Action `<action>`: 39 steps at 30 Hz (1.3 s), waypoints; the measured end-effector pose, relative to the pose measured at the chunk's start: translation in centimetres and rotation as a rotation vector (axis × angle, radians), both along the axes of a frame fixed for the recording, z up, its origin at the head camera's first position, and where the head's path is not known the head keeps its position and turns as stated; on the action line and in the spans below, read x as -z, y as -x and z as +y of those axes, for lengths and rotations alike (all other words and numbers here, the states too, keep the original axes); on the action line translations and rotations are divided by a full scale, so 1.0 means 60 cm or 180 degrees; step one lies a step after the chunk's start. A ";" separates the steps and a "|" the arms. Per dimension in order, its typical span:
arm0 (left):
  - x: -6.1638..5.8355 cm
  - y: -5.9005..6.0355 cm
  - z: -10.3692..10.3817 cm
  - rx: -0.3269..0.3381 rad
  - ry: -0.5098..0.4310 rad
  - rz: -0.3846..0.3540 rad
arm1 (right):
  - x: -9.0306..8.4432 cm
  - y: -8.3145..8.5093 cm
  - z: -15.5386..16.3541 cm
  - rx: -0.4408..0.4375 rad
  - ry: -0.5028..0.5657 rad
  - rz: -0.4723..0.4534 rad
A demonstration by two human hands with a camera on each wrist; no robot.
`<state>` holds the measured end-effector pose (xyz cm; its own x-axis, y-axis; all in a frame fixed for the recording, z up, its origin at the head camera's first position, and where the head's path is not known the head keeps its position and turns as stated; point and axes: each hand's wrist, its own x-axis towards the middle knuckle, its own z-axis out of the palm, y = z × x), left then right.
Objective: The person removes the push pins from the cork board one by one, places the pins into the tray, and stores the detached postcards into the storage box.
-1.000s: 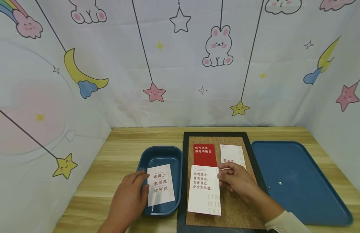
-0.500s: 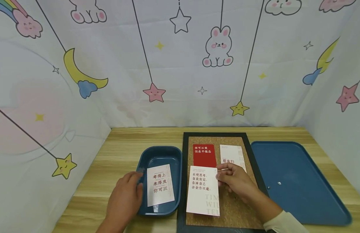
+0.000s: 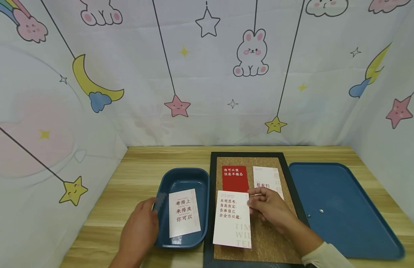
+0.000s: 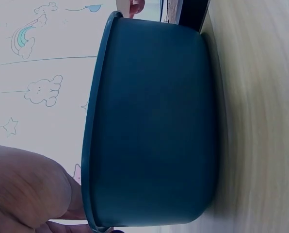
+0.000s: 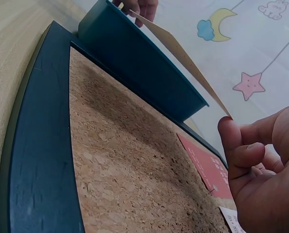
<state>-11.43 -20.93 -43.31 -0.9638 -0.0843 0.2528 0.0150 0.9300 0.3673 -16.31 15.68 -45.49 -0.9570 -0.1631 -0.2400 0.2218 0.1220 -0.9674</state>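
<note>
My right hand (image 3: 272,210) pinches the upper right edge of a white card (image 3: 231,219) with red characters. The card is held over the cork board (image 3: 270,245) and shows edge-on in the right wrist view. A red card (image 3: 234,180) and another white card (image 3: 265,176) lie on the board behind it; my right hand partly covers that white card. My left hand (image 3: 139,225) is at the left rim of the blue bin (image 3: 183,242), its fingertips blurred, and I cannot tell whether they hold anything. Inside the bin lies a white card (image 3: 184,214) with red print.
To the right of the black-framed board is a flat blue tray (image 3: 347,216) with small silver pins (image 3: 321,211) near its left side. A pin (image 5: 212,189) sticks in the red card. A printed white curtain (image 3: 207,82) hangs behind the wooden table (image 3: 106,223).
My left hand has drawn left, from the edge of the card in the bin to the bin's left rim. The card in my right hand has shifted slightly left and down.
</note>
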 end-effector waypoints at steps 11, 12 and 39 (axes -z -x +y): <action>-0.001 0.002 -0.010 -0.0074 -0.0058 -0.0290 | 0.005 0.002 -0.009 0.0023 0.0042 0.0015; 0.000 0.002 -0.011 -0.0074 -0.0065 -0.0297 | 0.004 0.002 -0.010 0.0028 0.0046 0.0008; -0.004 0.008 -0.011 -0.0159 -0.0077 -0.0574 | 0.008 0.005 -0.033 0.0017 0.0161 -0.0014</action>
